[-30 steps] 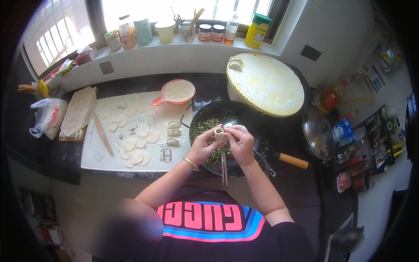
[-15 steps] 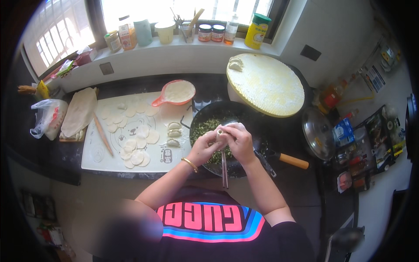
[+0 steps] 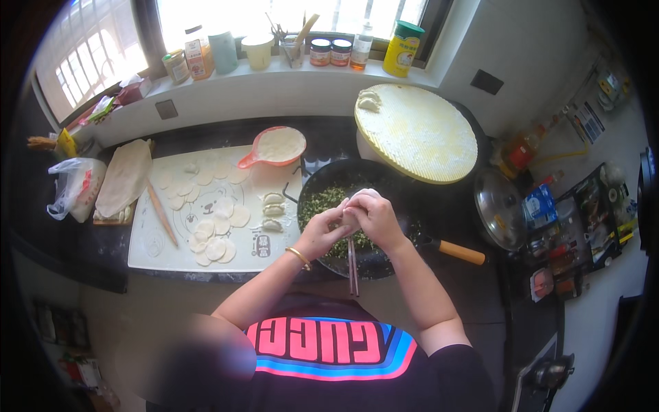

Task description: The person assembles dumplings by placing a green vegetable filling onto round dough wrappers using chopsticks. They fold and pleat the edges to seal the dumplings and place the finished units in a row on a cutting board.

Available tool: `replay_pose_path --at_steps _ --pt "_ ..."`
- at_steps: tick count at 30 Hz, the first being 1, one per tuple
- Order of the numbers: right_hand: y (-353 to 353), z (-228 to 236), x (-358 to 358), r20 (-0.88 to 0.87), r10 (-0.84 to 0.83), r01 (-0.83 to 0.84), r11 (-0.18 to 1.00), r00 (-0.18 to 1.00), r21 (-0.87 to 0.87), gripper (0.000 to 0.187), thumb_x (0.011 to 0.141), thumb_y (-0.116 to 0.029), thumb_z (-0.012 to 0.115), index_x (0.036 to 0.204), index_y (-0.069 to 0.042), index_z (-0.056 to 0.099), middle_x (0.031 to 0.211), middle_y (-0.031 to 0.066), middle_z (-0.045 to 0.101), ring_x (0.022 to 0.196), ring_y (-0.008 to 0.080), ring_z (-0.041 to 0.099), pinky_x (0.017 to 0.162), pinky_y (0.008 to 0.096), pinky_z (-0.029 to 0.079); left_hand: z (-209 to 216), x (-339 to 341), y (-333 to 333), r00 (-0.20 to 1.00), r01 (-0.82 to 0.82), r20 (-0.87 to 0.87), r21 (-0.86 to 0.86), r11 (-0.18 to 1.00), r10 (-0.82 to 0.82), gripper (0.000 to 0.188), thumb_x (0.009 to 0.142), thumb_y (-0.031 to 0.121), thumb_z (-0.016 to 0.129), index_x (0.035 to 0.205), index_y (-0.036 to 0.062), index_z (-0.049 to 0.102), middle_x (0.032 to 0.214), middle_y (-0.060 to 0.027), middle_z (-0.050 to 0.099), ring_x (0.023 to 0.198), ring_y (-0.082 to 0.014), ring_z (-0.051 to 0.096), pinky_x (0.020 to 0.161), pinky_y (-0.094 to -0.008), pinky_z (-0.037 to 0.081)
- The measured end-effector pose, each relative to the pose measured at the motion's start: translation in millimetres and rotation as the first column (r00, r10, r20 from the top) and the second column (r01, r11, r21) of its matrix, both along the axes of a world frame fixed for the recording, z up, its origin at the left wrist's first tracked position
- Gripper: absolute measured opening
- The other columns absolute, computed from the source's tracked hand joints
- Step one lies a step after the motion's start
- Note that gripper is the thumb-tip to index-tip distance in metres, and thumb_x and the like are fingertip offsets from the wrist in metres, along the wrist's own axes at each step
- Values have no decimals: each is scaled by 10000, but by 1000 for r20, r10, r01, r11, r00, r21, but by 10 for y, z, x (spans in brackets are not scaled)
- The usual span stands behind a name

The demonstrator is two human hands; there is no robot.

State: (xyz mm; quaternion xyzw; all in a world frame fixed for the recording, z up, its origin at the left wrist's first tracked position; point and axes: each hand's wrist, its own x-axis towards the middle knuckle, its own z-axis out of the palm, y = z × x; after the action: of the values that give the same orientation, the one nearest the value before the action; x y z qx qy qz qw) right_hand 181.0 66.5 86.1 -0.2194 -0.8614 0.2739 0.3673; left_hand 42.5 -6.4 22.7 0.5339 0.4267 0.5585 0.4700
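Together, both hands [image 3: 353,221] around dumpling [image 3: 349,204]

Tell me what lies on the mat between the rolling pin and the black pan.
In the head view, round dough wrappers and three folded dumplings lie on the white mat between the rolling pin and the black pan.

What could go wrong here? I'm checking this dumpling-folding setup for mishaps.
The chopsticks lie across the near rim of the black pan, their ends jutting past it beneath both hands; a wrist could likely knock them off. The pan's wooden handle points out toward the counter's near side, so a bump might tip the green filling.
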Motion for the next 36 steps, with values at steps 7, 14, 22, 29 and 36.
replay_pose_path --at_steps 7,14,22,29,36 --pt "51 -24 2 70 -24 0 947 997 322 21 737 -37 597 757 -39 589 803 87 577 784 276 535 720 353 415 5 -28 41 999 45 -24 -40 998 -46 688 813 51 592 1394 34 224 1008 -95 591 875 -117 571 771 -267 479" --pt "142 69 -61 320 12 -150 899 947 411 46 723 -92 592 761 -76 573 804 60 568 799 246 530 735 345 406 103 -62 81 997 68 -33 -34 997 -69 741 801 60 611 1406 43 183 1002 -99 585 864 -133 582 759 -274 486" --pt "202 77 -3 171 43 -74 980 984 184 51 690 -75 626 675 -37 595 731 89 587 742 245 546 679 346 444 132 -13 55 997 63 52 -76 995 -59 765 812 77 612 1408 15 135 1067 -86 553 897 -125 566 777 -256 474" --pt "97 35 -48 145 40 -67 980 989 185 64 678 -59 634 659 -17 590 709 103 581 720 261 550 667 354 459 30 25 56 993 91 78 -72 993 -86 752 834 46 573 1418 39 100 1102 -75 535 936 -115 540 799 -250 461" --pt "22 -67 -19 20 -63 63 998 998 7 34 695 -46 628 693 -15 614 690 111 577 696 275 558 633 349 465 26 -47 -24 992 49 119 -111 993 -35 759 845 38 549 1431 93 70 1153 -64 504 1001 -118 515 844 -255 439"
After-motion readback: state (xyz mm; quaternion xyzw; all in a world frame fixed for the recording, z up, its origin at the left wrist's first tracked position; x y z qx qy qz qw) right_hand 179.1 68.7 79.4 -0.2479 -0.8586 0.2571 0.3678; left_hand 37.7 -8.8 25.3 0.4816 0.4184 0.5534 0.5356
